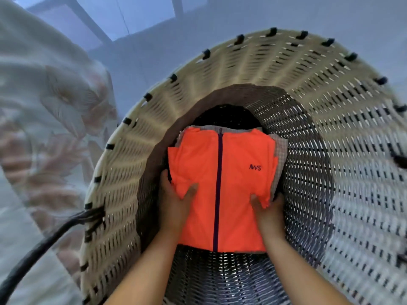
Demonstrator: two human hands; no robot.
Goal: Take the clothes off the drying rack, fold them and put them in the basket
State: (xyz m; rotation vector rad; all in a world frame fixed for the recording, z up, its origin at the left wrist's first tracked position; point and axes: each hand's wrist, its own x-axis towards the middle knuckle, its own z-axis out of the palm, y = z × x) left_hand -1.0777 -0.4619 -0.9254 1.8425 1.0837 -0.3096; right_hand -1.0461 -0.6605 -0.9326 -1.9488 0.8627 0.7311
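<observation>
A folded bright orange jacket [233, 172] with a dark zip and a small chest logo lies deep inside the tall woven basket [312, 89]. My left hand [176, 201] grips its left edge, thumb on top and fingers tucked underneath. My right hand [267, 211] holds its right edge the same way, thumb on the orange cloth. A grey checked garment [280, 148] shows beneath the jacket at its top and right sides. The drying rack is out of view.
The basket's cream upper wall and dark lower wall surround both forearms closely. A dark basket handle [44, 241] curves off at the lower left. Pale floral fabric [50, 111] fills the left side, outside the basket.
</observation>
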